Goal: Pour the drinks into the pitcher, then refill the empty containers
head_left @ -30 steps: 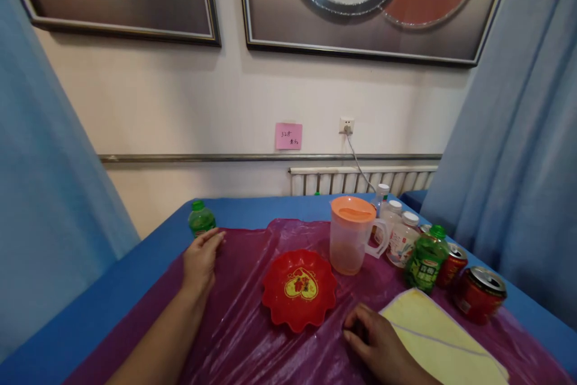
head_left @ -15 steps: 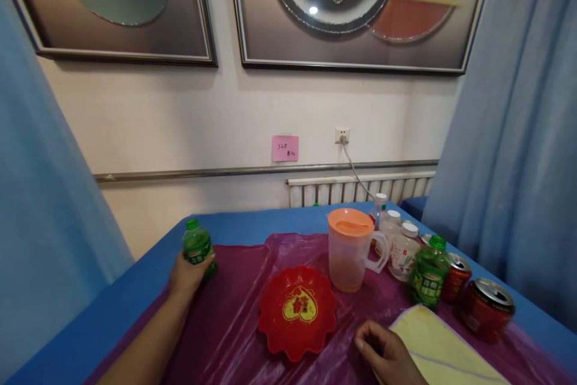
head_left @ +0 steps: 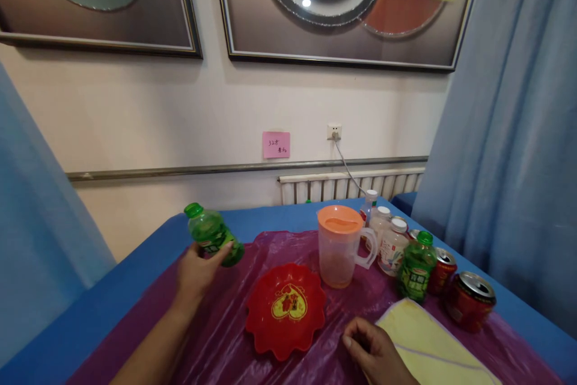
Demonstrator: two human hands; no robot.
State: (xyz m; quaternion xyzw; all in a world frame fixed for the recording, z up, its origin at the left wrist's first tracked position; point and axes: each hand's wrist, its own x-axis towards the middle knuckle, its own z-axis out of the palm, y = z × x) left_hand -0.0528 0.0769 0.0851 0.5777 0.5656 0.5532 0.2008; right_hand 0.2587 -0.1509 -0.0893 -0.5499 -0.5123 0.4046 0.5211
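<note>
My left hand grips a green plastic bottle with a green cap, held tilted above the left side of the table, its cap end leaning left. Curled fingers show on my right hand, which rests at the front beside a pale yellow cloth; whether anything is inside the fingers is hidden. Between the two hands lies a red scalloped plate with a gold heart-shaped print. Behind the plate, to its right, stands a clear pitcher with an orange lid.
On the right stand a second green bottle, a white-capped jar, other clear bottles and a dark red can. Purple plastic sheeting covers much of the blue table. A blue curtain hangs at the right.
My left hand has lifted the green bottle off the table and tipped it, moving it slightly right. My right hand keeps its curled pose. The view has shifted a little.
</note>
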